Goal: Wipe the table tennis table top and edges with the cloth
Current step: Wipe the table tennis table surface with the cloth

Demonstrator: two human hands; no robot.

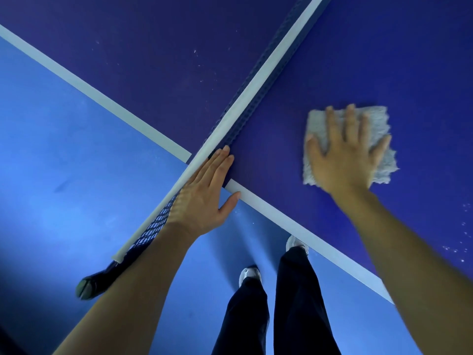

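The dark blue table tennis table top (384, 60) fills the upper part of the head view, with a white line (294, 221) along its near edge. A pale grey fluffy cloth (378, 124) lies flat on the top at the right. My right hand (345, 155) presses down on the cloth with fingers spread. My left hand (204, 190) rests flat, fingers together, at the table's near edge against the net (261, 85), whose white top band runs diagonally up to the right.
White specks of dust dot the table top at the far right (455, 247) and beyond the net (197, 52). The net post clamp (97, 280) sticks out past the table edge at lower left. My legs and white shoes (249, 274) stand on the light blue floor.
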